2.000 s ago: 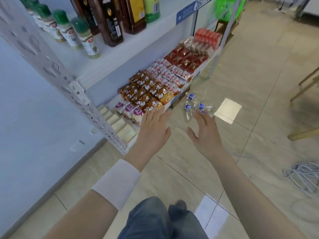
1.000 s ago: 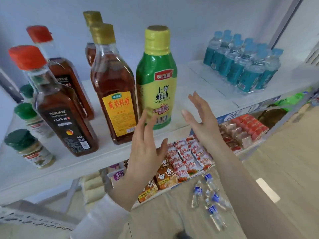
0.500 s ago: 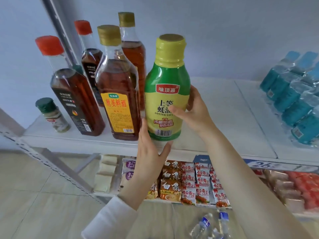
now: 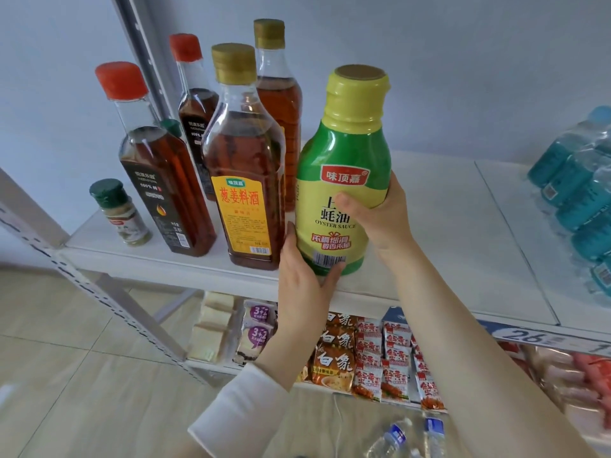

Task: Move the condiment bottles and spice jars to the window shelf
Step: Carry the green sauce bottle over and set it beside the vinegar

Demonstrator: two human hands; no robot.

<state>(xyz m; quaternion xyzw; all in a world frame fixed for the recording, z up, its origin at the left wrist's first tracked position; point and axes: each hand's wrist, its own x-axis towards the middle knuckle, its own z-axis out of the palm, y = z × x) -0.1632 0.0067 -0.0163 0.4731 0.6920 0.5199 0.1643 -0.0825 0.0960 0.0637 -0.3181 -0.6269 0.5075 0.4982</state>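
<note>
A: Went from hovering empty in front of the white shelf a second ago to gripping the oyster sauce bottle, centre frame, beside the cooking wine bottle. Looks like starting the first pickup; not at the window shelf yet.

B: Yep. Cupping the base with the left hand, wrapping the label with the right hand, thumb in front. Can't tell whether lifted yet.

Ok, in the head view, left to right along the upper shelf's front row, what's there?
Spice jar → red-capped dark bottle → cooking wine bottle → oyster sauce bottle → blue water bottles.
</note>
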